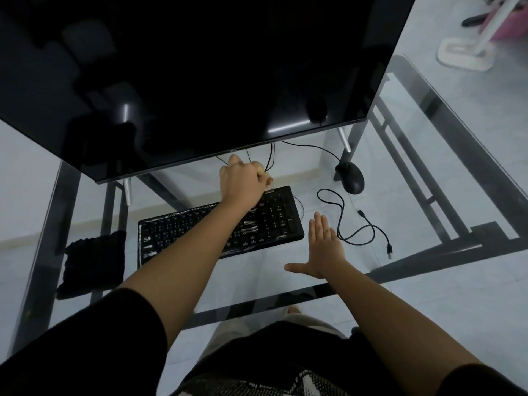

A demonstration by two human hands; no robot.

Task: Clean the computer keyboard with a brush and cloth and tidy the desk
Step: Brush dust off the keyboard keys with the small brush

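Two hands: your left hand [243, 181] curls its fingers at thin black cables [270, 155] beyond the black computer keyboard [274, 221] on the glass counter [243, 281], grip unclear. Your right hand [323, 247] lies flat, fingers straight, beside it.

- Furniture: glass-topped desk [285, 303] with a black metal frame; large dark screen [200, 67] on silver legs.
- Floor [471, 324]: pale tiles, dimly lit.
- Far right: white mop [463, 57], pink tub [504, 31].

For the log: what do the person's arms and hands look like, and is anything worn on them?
The left hand and right hand are bare: no gloves, rings or watch show. The forearms are uncovered. The black left sleeve and right sleeve end near the elbows.
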